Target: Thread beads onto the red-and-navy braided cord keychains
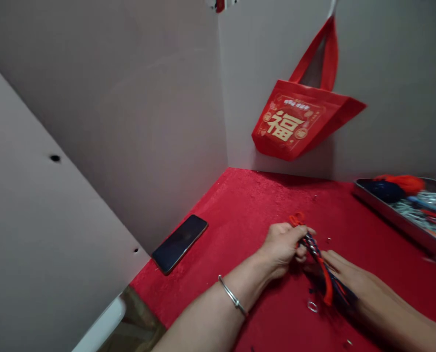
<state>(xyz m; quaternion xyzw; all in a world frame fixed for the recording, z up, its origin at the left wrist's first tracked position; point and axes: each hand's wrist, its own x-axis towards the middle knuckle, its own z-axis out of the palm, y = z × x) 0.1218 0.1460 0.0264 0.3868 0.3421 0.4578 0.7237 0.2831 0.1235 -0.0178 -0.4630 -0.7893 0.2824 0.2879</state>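
Note:
A braided cord (315, 254) of red and dark blue strands runs between my two hands above the red cloth. My left hand (282, 244), with a silver bangle (232, 296) on its wrist, pinches the cord's upper end, where a small red loop sticks out. Lower down, the fingers of my right hand (350, 276) close around the cord, and its loose red and blue ends trail under the palm. A small metal ring (312, 306) lies on the cloth just below the cord.
A red cloth (247, 205) covers the tabletop. A dark phone (180, 243) lies at its left edge against a grey wall. A red tote bag (298, 120) hangs on the back wall. A metal tray (404, 220) with cords and rings sits at the right.

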